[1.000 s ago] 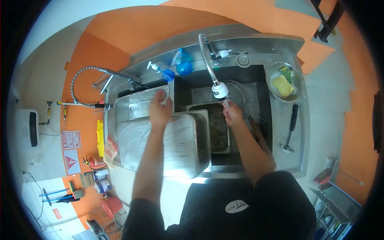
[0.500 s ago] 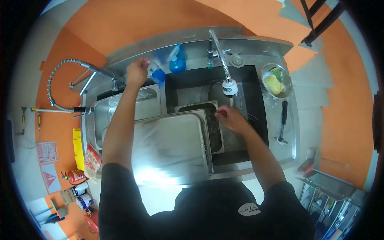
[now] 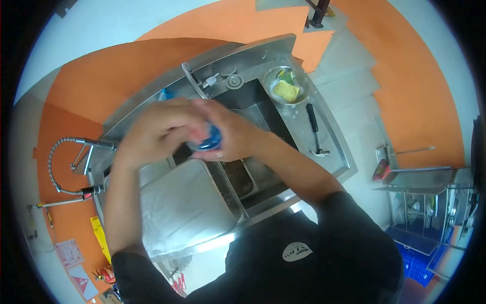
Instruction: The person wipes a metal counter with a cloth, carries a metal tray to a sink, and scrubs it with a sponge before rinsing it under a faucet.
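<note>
A clear bottle of blue liquid (image 3: 210, 138) is held up over the sink between both my hands, mostly covered by fingers. My left hand (image 3: 157, 126), blurred by motion, closes its fingers on the bottle's upper left side. On the other side, my right hand (image 3: 234, 133) is wrapped round the bottle. Below them lies a large flat metal tray or lid (image 3: 185, 207), resting over the near left part of the sink (image 3: 276, 119). Part of a smaller dark metal pan (image 3: 238, 178) shows in the basin beside it.
A metal bowl (image 3: 305, 81) holds a yellow sponge (image 3: 286, 91) on the right counter, with a hammer (image 3: 314, 124) near it. A faucet (image 3: 192, 78) stands behind the basin, and a coiled spray hose (image 3: 52, 162) at left. A wire rack (image 3: 420, 205) stands at lower right.
My left hand has brought the bottle from the sink's back edge toward me. My right hand has left the basin and taken hold of it too. The view has turned.
</note>
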A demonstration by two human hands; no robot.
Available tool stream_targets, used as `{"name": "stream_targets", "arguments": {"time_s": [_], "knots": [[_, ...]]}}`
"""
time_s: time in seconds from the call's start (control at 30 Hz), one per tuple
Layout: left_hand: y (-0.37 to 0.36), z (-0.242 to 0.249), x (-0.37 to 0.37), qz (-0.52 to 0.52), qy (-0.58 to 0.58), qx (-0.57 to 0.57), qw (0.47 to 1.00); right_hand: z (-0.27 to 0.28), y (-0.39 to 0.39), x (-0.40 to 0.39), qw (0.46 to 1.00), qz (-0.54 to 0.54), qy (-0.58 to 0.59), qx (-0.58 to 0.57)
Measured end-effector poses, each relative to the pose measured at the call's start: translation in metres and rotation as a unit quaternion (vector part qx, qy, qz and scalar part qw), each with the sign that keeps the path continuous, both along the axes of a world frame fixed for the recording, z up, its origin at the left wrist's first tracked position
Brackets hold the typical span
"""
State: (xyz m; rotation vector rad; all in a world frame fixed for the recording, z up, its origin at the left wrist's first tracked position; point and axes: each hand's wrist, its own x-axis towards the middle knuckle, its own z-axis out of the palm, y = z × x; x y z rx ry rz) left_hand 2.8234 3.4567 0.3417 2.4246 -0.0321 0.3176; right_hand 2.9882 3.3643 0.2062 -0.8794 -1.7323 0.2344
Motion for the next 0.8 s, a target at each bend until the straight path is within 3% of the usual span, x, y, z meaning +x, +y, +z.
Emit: {"name": "stream_targets", "arguments": {"time_s": [0.03,0.07,0.1,0.2,0.27,0.33,0.37,0.43,0.47,0.53,0.8], "knots": [[-0.008,-0.014,0.028,-0.002,-0.031,-0.003,1.000,-0.007,-0.014,0.019,0.999,0.015,0.031,-0.025],[-0.018,-0.031,0.055,0.001,-0.066,-0.008,0.998,-0.009,-0.028,0.044,0.998,-0.061,-0.023,-0.023],[-0.038,-0.046,0.083,0.071,-0.101,-0.034,0.992,-0.012,-0.041,0.072,0.988,-0.129,-0.080,-0.021],[-0.082,-0.121,0.153,0.307,-0.151,-0.070,0.937,-0.070,-0.069,0.148,0.961,-0.234,0.035,-0.145],[-0.103,-0.220,0.192,0.324,-0.069,-0.119,0.936,-0.096,-0.076,0.195,0.946,-0.253,0.070,-0.189],[-0.144,-0.285,0.227,0.329,-0.009,-0.186,0.926,-0.112,-0.078,0.235,0.937,-0.304,-0.029,-0.172],[-0.157,-0.297,0.245,0.337,-0.017,-0.190,0.922,-0.112,-0.078,0.245,0.939,-0.296,-0.039,-0.171],[-0.177,-0.311,0.275,0.377,-0.048,-0.318,0.869,-0.115,-0.080,0.257,0.935,-0.258,0.021,-0.243],[-0.182,-0.315,0.289,0.387,-0.057,-0.329,0.859,-0.116,-0.077,0.261,0.936,-0.247,0.006,-0.250],[-0.185,-0.315,0.310,0.435,-0.020,-0.431,0.790,-0.119,-0.068,0.265,0.945,-0.217,-0.050,-0.240],[-0.174,-0.357,0.333,0.456,-0.063,-0.435,0.773,-0.131,-0.051,0.268,0.915,-0.199,-0.048,-0.349]]}}
